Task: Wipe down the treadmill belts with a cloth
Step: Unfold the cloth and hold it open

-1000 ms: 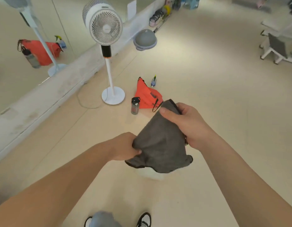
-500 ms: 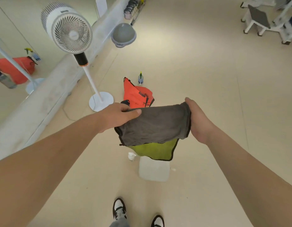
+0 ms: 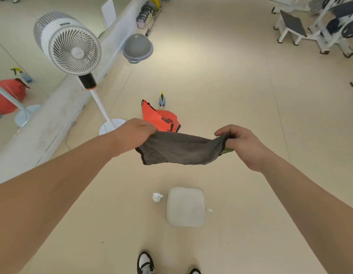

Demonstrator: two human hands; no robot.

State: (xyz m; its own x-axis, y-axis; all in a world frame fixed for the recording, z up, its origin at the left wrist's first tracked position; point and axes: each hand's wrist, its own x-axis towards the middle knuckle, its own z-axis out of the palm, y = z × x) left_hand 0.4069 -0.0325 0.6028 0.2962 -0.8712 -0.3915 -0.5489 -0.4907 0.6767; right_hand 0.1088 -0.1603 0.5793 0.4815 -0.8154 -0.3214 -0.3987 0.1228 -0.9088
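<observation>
Around: white fan [image 3: 72, 46] on a stand at the left, next to a low ledge [image 3: 53, 115] under a mirror [image 3: 9, 46]. There's a grey dome [image 3: 137, 48] on the floor farther back and gym benches [image 3: 292, 24] way off at the top right.
Floor stuff: orange bag [image 3: 161, 119] with a small spray bottle [image 3: 162, 100] just behind it. Closer to the shoes [image 3: 145, 262] sits a white jug [image 3: 184, 206] with a little white cap [image 3: 157, 197] just beside it.
In the way: the cloth [image 3: 179, 149] and left hand [image 3: 135, 133] cover the near edge of the bag.
Writing: some dark print on the bag and a tiny logo on the fan hub, both too small to read.
Cloth: grey with a bit of yellow-green peeking out at the right end. It's up in the air, pulled between both hands and sagging a little, above the floor between bag and jug.
Left hand: arm stretched forward, knuckles up, fingers curled round the cloth's left end.
Right hand [image 3: 243, 145]: arm out too, thumb and curled fingers bunched on the right end.
</observation>
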